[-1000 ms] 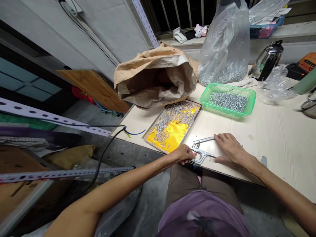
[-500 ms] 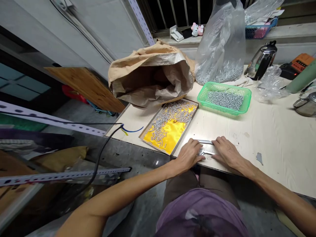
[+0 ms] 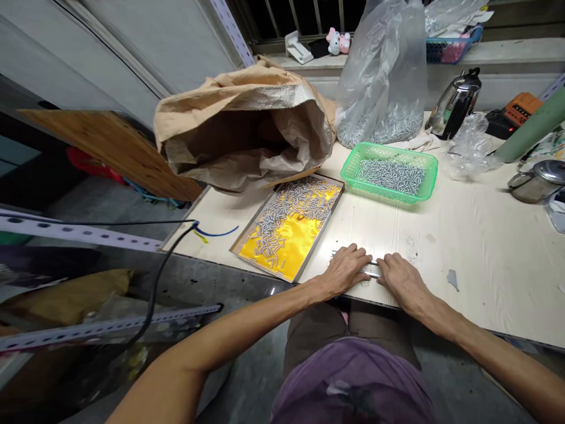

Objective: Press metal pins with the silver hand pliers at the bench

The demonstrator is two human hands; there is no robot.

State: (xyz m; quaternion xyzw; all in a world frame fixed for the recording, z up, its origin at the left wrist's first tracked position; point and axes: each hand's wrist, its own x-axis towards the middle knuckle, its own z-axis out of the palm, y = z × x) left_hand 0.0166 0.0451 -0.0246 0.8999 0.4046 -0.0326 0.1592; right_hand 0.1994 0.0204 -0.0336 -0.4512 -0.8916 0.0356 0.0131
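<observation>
Close to the table's front edge, my left hand [image 3: 346, 272] and my right hand [image 3: 404, 281] face each other, palms down. Both are closed on the ends of two narrow metal strips [image 3: 373, 273], which lie nearly parallel across the small gap between them. My fingers cover most of the strips, so their full shape is hidden. Left of my left hand lies a shallow tray [image 3: 293, 238] with a shiny yellow bottom. Small metal pins [image 3: 273, 221] are scattered over its upper and left parts. Beyond my hands, a green plastic basket [image 3: 383, 193] holds many similar pins [image 3: 391, 175].
An open brown paper sack [image 3: 238, 135] lies behind the tray. Near the window stand a clear bag of metal pieces [image 3: 382, 118] and a steel kettle [image 3: 457, 103]. A steel pot [image 3: 538, 181] sits at right. A black cable [image 3: 156, 288] hangs over the left edge.
My hands have come nearer each other, and the gap between the two strips has narrowed. My left hand now covers more of them. The whole view has shifted slightly.
</observation>
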